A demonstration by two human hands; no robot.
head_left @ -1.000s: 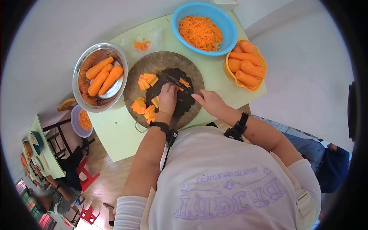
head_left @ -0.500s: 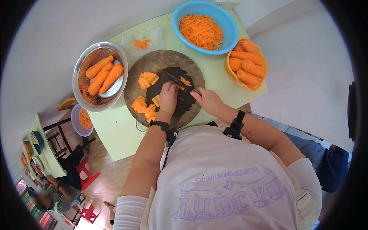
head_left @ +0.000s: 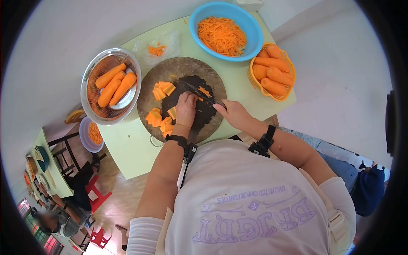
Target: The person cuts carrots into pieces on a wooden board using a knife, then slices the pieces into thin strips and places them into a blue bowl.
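My right hand [head_left: 233, 114] grips the handle of a knife [head_left: 197, 91], whose dark blade lies slantwise over the round chopping board [head_left: 212, 70]. Beside the blade, the curled fingers of my left hand [head_left: 185, 109] press down on a carrot piece [head_left: 200, 99] that is almost wholly hidden. Thin carrot strips [head_left: 205, 91] lie across the blade from that hand. Carrot slices sit in a far pile [head_left: 163, 90] and a near pile [head_left: 154, 117] on the board's left side. A single slice [head_left: 172, 112] rests against my left hand.
A metal colander [head_left: 87, 72] with whole carrots stands left of the board. Behind are a plastic bag [head_left: 170, 42] with carrot bits and a blue basin [head_left: 257, 32] of shredded carrot. A yellow basket [head_left: 290, 87] holds carrots at right. A person [head_left: 70, 216] sits at far left.
The view has shifted very slightly. Both hands and the knife stay in nearly the same place on the board, and the slice piles look unchanged.
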